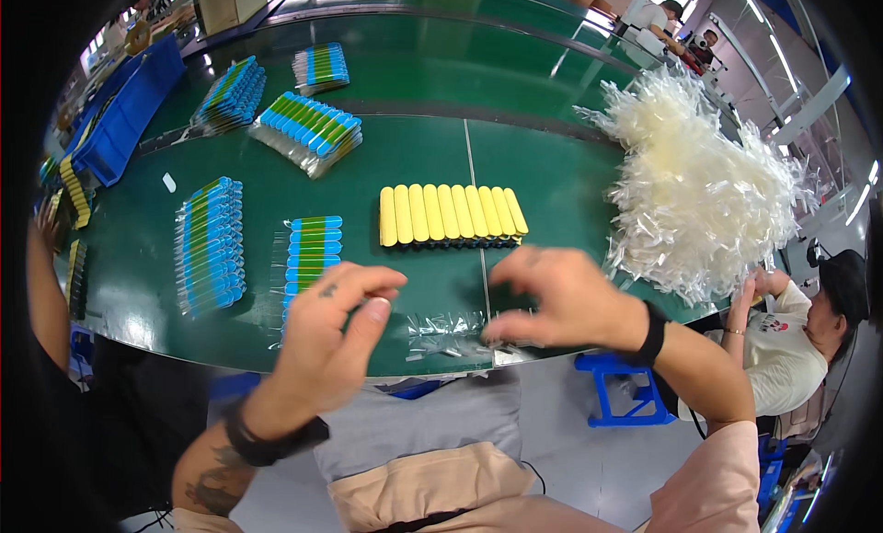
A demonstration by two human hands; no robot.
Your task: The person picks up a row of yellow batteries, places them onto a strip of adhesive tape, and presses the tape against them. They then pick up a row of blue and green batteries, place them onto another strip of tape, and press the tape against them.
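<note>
My left hand (333,335) is over the table's near edge, fingers curved and thumb a little apart, with nothing visible in it. It is nearest a stack of blue and green round-ended strips (313,248), whose lower part it hides. My right hand (570,303) is open, thumb and fingers spread, above the near edge. Between the hands lie several clear plastic sleeves (446,335), some reaching under my right hand. Just beyond them sits a block of yellow round-ended strips (451,213), like nail files, in a row with dark layers underneath.
A big heap of clear plastic sleeves (699,193) covers the right of the green table (543,165). More sleeved blue-green bundles (213,243) lie left and far left, near a blue bin (129,110). A co-worker (782,335) sits at right; another person's arm (46,294) shows at left.
</note>
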